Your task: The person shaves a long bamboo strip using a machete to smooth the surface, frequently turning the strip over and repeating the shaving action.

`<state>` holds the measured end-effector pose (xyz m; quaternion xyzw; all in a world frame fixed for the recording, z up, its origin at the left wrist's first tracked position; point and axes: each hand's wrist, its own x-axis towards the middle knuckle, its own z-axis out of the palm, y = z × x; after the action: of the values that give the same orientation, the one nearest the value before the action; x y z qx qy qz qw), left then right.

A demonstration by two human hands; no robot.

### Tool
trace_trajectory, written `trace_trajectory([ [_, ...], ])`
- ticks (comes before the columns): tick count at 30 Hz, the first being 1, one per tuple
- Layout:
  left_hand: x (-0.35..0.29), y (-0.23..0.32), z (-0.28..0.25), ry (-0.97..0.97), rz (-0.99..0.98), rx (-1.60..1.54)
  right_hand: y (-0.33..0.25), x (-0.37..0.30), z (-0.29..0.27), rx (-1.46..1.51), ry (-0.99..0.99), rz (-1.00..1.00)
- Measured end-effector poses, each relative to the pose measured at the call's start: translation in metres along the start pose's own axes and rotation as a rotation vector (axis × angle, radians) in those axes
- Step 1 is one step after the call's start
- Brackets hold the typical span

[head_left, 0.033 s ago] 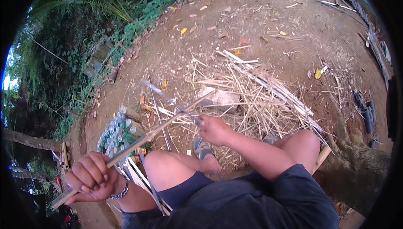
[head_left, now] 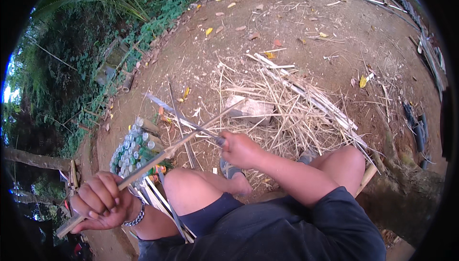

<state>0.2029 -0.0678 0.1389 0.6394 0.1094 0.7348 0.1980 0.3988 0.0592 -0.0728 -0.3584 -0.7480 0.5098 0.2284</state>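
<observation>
My left hand (head_left: 101,201) is wrapped round the lower part of a long, thin wooden or bamboo strip (head_left: 165,154), which slants up and away to the right. In my right hand (head_left: 240,150) is the handle of a long-bladed knife (head_left: 161,103), its blade pointing to the far left. The blade crosses the strip a little beyond my right fist; whether its edge touches the strip I cannot tell. Several pale split strips (head_left: 158,198) lie between my left forearm and left thigh.
Shavings and thin splints (head_left: 291,132) litter the ground ahead, around a pale block (head_left: 253,108). Glass bottles (head_left: 129,151) are stacked at the left. A thin dark stick (head_left: 172,93) lies beyond my left knee. A tree trunk (head_left: 401,199) stands close on the right.
The knife has shifted slightly left along the strip with my right hand. My left hand and the strip have moved a little left.
</observation>
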Motion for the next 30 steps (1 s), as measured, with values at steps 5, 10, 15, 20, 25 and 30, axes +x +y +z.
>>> trace_trajectory([
  [5, 0.005, -0.006, 0.000, 0.013, -0.029, -0.008, -0.001, 0.001, 0.002, 0.016, 0.026, -0.045],
  [10, 0.005, -0.012, -0.002, 0.066, 0.011, 0.023, -0.028, -0.006, -0.005, -0.041, 0.043, -0.071],
  [15, 0.004, -0.014, -0.001, 0.133, 0.025, 0.040, 0.049, -0.009, -0.007, -0.052, 0.088, 0.203],
  [20, 0.014, -0.007, 0.003, 0.016, -0.017, -0.017, -0.025, -0.028, -0.023, -0.064, -0.116, 0.020],
  [25, 0.014, -0.017, -0.002, 0.013, -0.052, -0.057, 0.065, -0.001, -0.025, -0.059, 0.004, 0.288],
  [30, 0.025, -0.015, -0.005, 0.023, -0.050, -0.019, 0.027, 0.000, -0.017, -0.095, -0.040, -0.017],
])
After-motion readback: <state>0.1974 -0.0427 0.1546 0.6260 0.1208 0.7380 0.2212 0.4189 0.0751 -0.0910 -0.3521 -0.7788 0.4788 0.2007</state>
